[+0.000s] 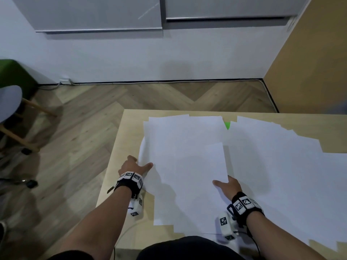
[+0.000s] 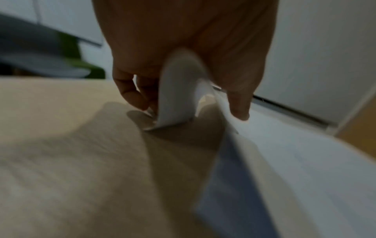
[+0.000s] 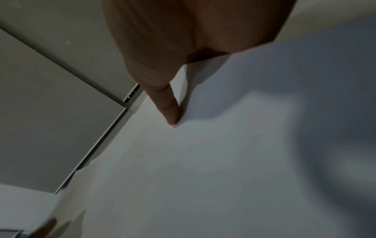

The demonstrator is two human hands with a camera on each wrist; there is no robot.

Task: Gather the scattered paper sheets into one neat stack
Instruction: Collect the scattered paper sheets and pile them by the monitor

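Note:
Several white paper sheets [image 1: 184,147] lie overlapping across the light wooden table [image 1: 116,175], and more sheets [image 1: 281,166] spread to the right. My left hand [image 1: 139,165] grips the left edge of the pile, thumb on top. In the left wrist view that paper edge [image 2: 179,96] curls up between the fingers [image 2: 130,96] and the thumb [image 2: 238,104]. My right hand [image 1: 224,183] holds the near corner of a top sheet [image 1: 214,162]. Its fingers are hidden under the paper, and only the thumb [image 3: 171,109] shows against the white sheet [image 3: 223,161].
A small green scrap [image 1: 227,125] peeks out between sheets near the far edge. The table's left edge runs close to my left hand. A grey chair [image 1: 9,104] and a green block [image 1: 13,76] stand on the wood floor at left. Grey cabinets [image 1: 97,14] hang on the far wall.

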